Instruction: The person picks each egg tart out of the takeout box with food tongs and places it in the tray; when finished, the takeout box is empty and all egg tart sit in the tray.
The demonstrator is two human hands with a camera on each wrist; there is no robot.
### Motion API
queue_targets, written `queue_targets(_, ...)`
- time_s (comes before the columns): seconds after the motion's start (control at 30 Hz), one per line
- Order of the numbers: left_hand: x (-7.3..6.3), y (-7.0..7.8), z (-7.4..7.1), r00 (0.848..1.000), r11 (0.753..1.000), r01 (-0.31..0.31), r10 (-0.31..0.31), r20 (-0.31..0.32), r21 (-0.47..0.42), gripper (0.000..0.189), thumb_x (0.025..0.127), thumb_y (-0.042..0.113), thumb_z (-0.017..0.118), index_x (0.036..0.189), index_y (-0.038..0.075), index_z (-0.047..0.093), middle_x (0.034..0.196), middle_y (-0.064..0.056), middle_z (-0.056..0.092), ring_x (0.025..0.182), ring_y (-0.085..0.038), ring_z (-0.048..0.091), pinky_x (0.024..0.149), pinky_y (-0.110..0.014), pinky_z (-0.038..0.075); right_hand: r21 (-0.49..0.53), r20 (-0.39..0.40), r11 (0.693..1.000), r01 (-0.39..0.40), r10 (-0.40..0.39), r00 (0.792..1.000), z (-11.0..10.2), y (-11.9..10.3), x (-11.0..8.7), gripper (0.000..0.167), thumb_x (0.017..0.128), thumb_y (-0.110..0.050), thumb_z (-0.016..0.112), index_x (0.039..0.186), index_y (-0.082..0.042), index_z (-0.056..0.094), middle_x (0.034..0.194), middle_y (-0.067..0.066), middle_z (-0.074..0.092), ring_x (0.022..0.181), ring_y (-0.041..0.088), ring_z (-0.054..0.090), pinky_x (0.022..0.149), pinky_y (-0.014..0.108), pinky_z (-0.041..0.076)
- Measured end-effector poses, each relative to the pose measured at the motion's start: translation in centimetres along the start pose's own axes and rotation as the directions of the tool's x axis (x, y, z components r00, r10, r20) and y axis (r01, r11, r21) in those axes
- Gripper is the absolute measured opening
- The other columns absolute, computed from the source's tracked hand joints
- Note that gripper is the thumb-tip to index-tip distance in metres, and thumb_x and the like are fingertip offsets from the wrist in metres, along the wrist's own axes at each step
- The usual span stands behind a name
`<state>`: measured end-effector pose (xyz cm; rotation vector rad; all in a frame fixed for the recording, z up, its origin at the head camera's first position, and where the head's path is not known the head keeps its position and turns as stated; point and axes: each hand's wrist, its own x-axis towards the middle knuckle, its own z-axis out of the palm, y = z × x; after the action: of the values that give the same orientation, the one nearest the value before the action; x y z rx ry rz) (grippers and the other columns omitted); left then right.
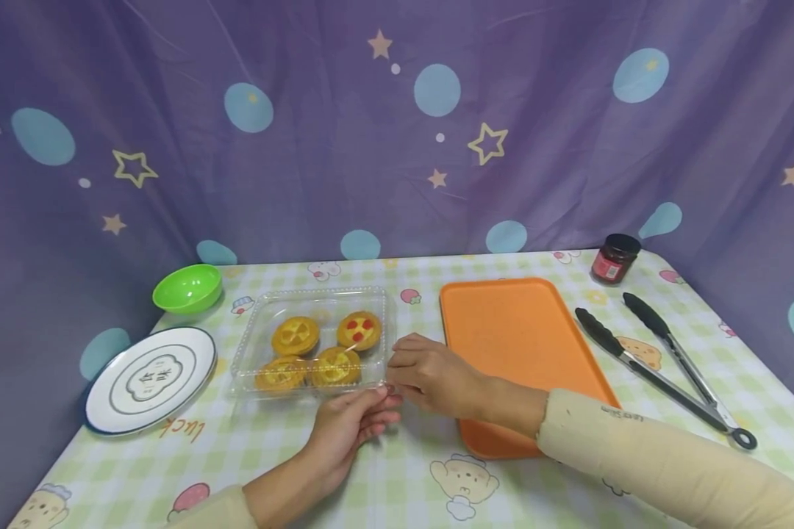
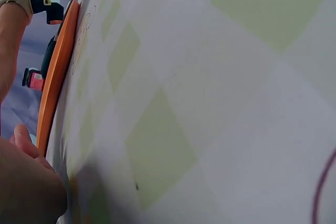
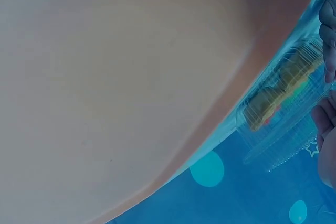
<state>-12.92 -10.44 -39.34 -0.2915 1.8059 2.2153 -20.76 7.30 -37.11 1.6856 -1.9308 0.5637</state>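
Observation:
A clear plastic clamshell box (image 1: pixel 317 295) with its lid down holds several egg tarts (image 1: pixel 295 336); one is topped with red pieces. Both hands meet at the box's front right corner. My left hand (image 1: pixel 344 433) comes from the front and pinches the corner edge between thumb and fingers. Just beyond it, the bent fingers of my right hand (image 1: pixel 433 375) grip the same corner from the right side. The right wrist view shows the box (image 3: pixel 278 145) from the side, with parts of both hands at the frame's edge. Fingertip contact is partly hidden.
Right of the box lies an orange tray (image 1: pixel 503 330), partly under the right forearm. Black-tipped tongs (image 1: pixel 668 387) lie beyond it, with a dark-lidded jar (image 1: pixel 615 259) behind. At left are a white plate (image 1: pixel 115 397) and a green bowl (image 1: pixel 188 289).

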Motion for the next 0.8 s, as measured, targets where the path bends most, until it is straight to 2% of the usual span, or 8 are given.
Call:
queue_targets(0.3, -0.1, 0.0, -0.2, 1.000, 0.999, -0.022, 0.022, 0.009, 0.029, 0.040, 0.092, 0.022, 0.065, 0.120, -0.006, 0.062, 0.098, -0.009, 0.073, 0.080, -0.011, 0.070, 0.067, -0.018, 0.057, 0.041, -0.056, 0.999, -0.019, 0.021, 0.998, 0.2, 0.0, 0.4, 0.015, 0.074, 0.009, 0.071, 0.075, -0.006, 0.069, 0.078, -0.002, 0.067, 0.080, 0.013, 0.060, 0.094, 0.030, 0.053)
queue_targets(0.43, 0.0, -0.3, -0.2, 1.000, 0.999, -0.022, 0.022, -0.005, 0.036, 0.038, 0.092, 0.013, 0.062, 0.121, -0.010, 0.059, 0.099, -0.011, 0.072, 0.078, -0.012, 0.070, 0.065, -0.017, 0.058, 0.063, -0.129, 0.997, -0.036, 0.044, 0.991, -1.2, 0.3, 1.8, 0.018, 0.076, 0.010, 0.065, 0.074, -0.007, 0.065, 0.074, -0.001, 0.060, 0.078, 0.014, 0.059, 0.087, 0.026, 0.053)
queue_targets(0.6, 0.0, -0.6, -0.4, 0.999, 0.999, -0.033, 0.033, -0.025, 0.028, 0.038, 0.093, 0.013, 0.062, 0.124, -0.009, 0.058, 0.099, -0.011, 0.072, 0.078, -0.014, 0.070, 0.064, -0.017, 0.058, 0.089, -0.200, 0.990, -0.114, 0.130, 0.971, -3.3, 1.1, 4.0, 0.015, 0.081, 0.007, 0.068, 0.080, -0.007, 0.070, 0.079, 0.000, 0.064, 0.079, 0.015, 0.059, 0.079, 0.024, 0.053)
queue_targets(0.8, -0.2, -0.5, -0.2, 0.998, 0.998, -0.063, 0.063, -0.026, 0.012, 0.043, 0.091, 0.019, 0.067, 0.124, -0.007, 0.059, 0.105, -0.013, 0.071, 0.080, -0.016, 0.071, 0.068, -0.020, 0.058, 0.172, -0.194, 0.962, -0.210, 0.243, 0.951, -4.4, 1.5, 4.3, 0.008, 0.082, 0.004, 0.070, 0.085, -0.002, 0.075, 0.085, 0.005, 0.070, 0.082, 0.019, 0.062, 0.075, 0.023, 0.054)
